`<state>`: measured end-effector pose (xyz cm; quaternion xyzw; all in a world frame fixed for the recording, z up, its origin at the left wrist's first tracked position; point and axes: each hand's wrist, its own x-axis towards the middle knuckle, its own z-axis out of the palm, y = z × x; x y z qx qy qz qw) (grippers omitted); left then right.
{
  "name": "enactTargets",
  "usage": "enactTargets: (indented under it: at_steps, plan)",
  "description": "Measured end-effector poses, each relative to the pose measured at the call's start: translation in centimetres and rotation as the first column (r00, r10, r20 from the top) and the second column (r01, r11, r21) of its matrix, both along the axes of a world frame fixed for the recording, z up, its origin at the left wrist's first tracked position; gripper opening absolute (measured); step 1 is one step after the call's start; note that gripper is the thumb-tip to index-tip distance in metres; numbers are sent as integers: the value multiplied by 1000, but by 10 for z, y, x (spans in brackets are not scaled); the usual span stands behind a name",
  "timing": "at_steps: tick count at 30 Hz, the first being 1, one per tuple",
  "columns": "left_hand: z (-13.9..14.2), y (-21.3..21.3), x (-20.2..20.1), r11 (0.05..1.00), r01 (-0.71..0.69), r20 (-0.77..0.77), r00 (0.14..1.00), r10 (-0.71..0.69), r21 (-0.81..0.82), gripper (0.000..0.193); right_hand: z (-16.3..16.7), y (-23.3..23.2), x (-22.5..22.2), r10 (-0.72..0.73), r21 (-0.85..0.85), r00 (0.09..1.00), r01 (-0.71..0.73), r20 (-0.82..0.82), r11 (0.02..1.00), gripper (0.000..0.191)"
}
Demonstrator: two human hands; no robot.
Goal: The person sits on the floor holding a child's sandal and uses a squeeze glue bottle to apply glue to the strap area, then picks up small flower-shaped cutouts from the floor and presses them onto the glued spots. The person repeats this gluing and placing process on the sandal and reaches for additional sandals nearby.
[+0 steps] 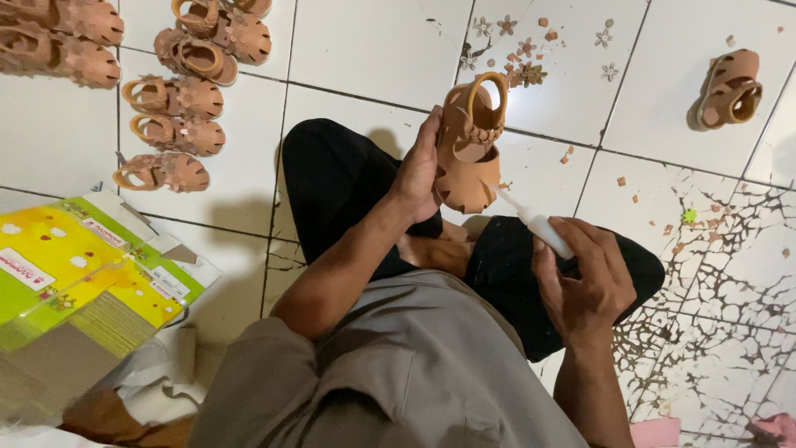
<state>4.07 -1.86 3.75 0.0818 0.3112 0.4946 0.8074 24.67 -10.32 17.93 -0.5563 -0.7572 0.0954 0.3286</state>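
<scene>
Two hands work mid-frame: left hand fingers grip a tan sandal; right hand fingers curl round a white glue bottle. Flattened yellow-green boxes lie lower left.

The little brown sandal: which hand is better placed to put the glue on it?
Probably the right hand: it holds the white glue bottle with the nozzle tip right at the brown sandal. The left hand is busy gripping that sandal upright.

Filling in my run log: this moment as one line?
left hand: holds small brown sandal | right hand: holds white glue bottle, nozzle at sandal | finished sandals on tiled floor
</scene>
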Motion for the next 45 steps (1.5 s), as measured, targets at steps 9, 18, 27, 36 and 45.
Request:
enactTargets:
  at_steps: [9, 18, 27, 36, 45]
  plan:
    - [1, -1, -1, 998, 0, -27, 1000, 2, 58, 63, -2, 0, 1, 8, 17, 1000, -8, 8, 1000, 21]
    - [3, -1, -2, 999, 5, -51, 999, -3, 38, 60, -2, -1, 0, -4, 7, 1000, 4, 29, 1000, 21]
    - [-1, -2, -1, 1000, -24, -11, 1000, 24, 16, 60, -2, -1, 0, -4, 7, 1000, 4, 19, 1000, 21]
    - [-4, -3, -1, 1000, -11, -11, 1000, 11, 6, 60, -2, 0, -1, -1, 13, 1000, 1, -12, 1000, 22]
    - [-6, -5, 0, 996, 10, 58, 998, -15, 89, 62, -7, 0, 2, 31, 53, 999, -29, -31, 998, 24]
